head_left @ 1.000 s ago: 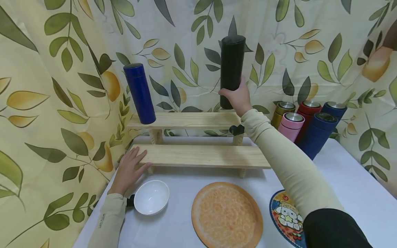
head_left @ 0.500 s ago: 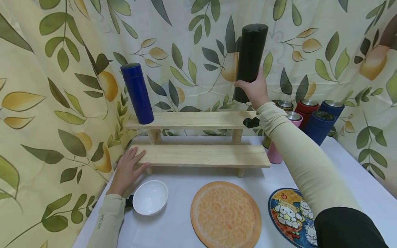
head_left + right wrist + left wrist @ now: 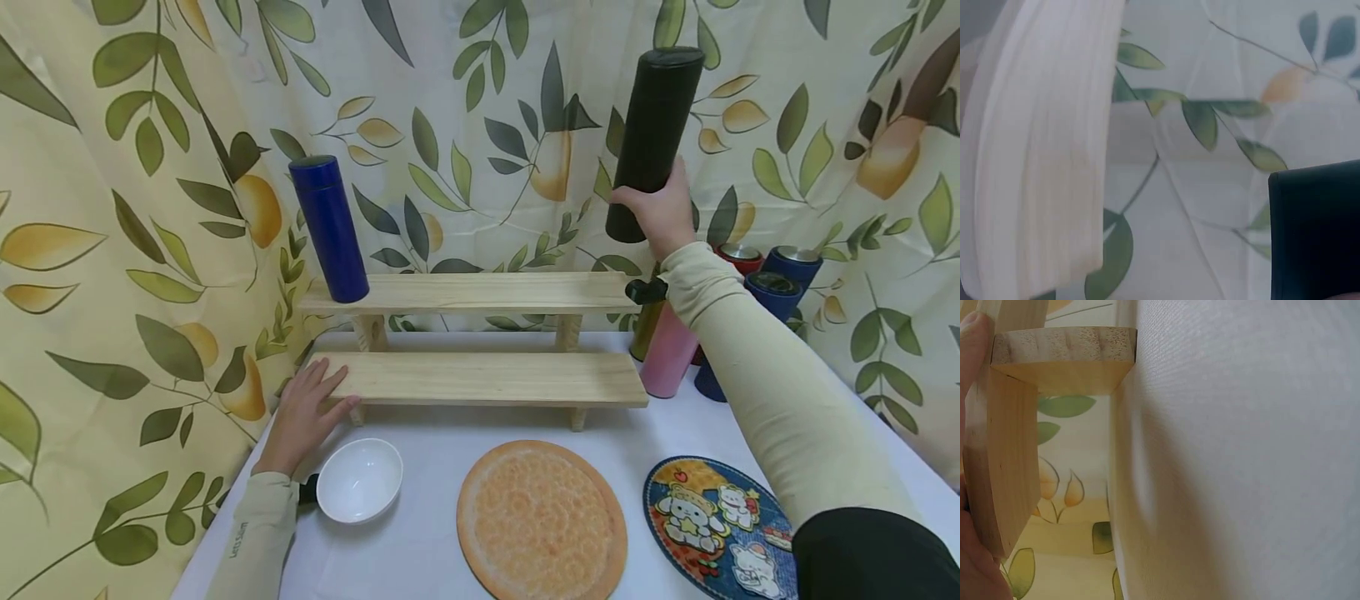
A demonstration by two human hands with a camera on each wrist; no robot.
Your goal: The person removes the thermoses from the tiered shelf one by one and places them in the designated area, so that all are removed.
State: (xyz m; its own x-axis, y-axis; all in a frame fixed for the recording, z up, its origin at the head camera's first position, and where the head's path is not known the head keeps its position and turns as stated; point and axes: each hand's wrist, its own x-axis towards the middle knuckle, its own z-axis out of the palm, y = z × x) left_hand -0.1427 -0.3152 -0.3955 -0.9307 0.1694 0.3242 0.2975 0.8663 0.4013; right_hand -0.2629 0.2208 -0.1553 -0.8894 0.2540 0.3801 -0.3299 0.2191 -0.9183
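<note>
My right hand (image 3: 663, 212) grips the lower part of a black vacuum flask (image 3: 656, 108), thumb to its left. The flask is held in the air, leaning slightly right, above the right end of a two-tier wooden shelf (image 3: 487, 379). Its lower part also shows as a dark corner (image 3: 1316, 231) in the right wrist view. My left hand (image 3: 303, 417) rests on the lower board's left end with its fingers laid over the top. A blue flask (image 3: 328, 229) stands on the upper board's left end.
Pink (image 3: 670, 354), red (image 3: 738, 254) and blue (image 3: 795, 262) flasks, with a gold one partly hidden, stand right of the shelf. In front lie a white bowl (image 3: 360, 481), a round pizza-like mat (image 3: 542, 517) and a round cartoon mat (image 3: 697, 517). A patterned curtain hangs behind.
My right hand has carried the black flask to the right and slightly up, from above the upper board to past its right end. The left hand stays on the lower board.
</note>
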